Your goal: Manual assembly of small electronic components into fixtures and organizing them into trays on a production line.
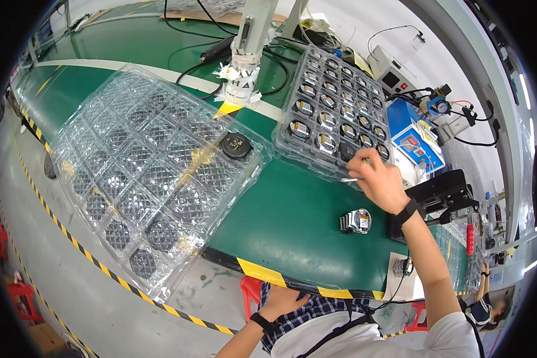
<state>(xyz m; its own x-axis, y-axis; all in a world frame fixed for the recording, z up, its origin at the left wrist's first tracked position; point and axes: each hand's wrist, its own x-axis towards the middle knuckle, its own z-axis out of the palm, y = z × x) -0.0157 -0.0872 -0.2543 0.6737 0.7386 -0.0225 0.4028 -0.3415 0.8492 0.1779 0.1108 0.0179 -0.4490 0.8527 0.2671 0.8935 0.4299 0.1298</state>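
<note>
My right hand (376, 180) is over the front edge of a clear tray (292, 149) filled with round watch-like modules (326, 142). Its fingers are pinched around a thin pale stick-like tool (351, 179), whose kind I cannot make out. Right by the fingertips, a dark round piece (347, 151) sits in a front-row pocket. Nearer to me on the green bench stands a silver-and-black round module (358, 221). My left hand (285, 302) lies flat on plaid cloth at my lap, below the bench edge, holding nothing.
On the left, an empty-looking clear blister tray (143, 167) overhangs the bench edge, with one black round part (236, 145) at its right. A taped post (243, 77) rises behind. Right stand a blue device (413, 140), a black bracket (438, 194) and another module (403, 267).
</note>
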